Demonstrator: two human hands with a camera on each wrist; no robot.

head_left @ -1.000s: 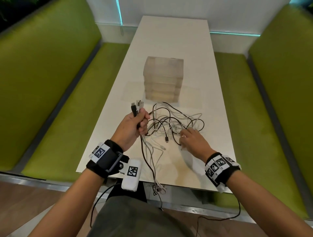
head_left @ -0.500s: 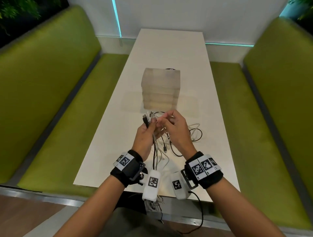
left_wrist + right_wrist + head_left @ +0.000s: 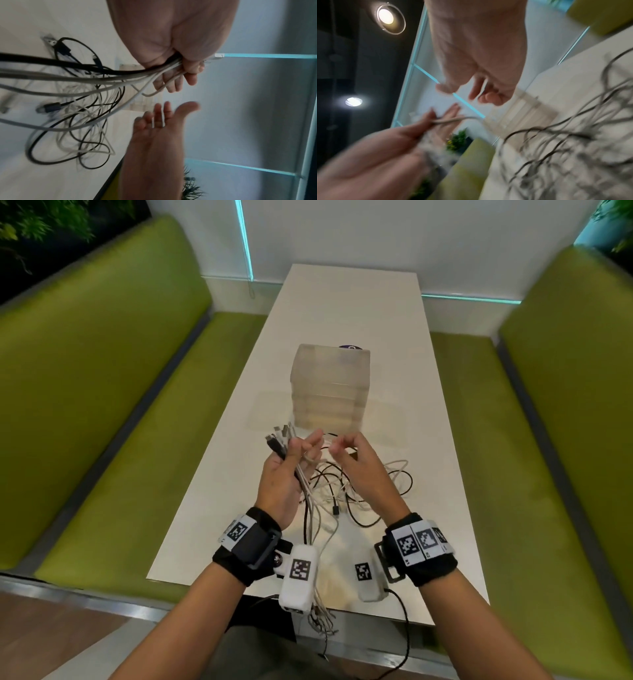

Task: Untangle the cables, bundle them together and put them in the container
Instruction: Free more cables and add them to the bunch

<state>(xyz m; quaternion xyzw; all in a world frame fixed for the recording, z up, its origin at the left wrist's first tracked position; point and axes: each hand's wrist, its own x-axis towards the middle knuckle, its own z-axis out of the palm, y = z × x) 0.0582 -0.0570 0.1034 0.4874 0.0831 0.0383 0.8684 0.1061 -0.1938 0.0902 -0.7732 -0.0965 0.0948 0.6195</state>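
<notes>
The table [image 3: 349,313] at the frame's middle has a smooth white top with a soft sheen. On it the container [image 3: 330,392] looks like frosted, translucent plastic — milky and matt. The cables [image 3: 363,487] below it wear smooth rubbery sheaths, black and white, and the plugs [image 3: 279,436] bunched above the left hand [image 3: 284,477] glint like metal. The benches [image 3: 102,405] at either side are green, matt, cloth-like upholstery — the wrist bands [image 3: 246,546] black fabric with hard white plastic cases

Probably café: booth benches [image 3: 102,405], table [image 3: 342,313].
</notes>
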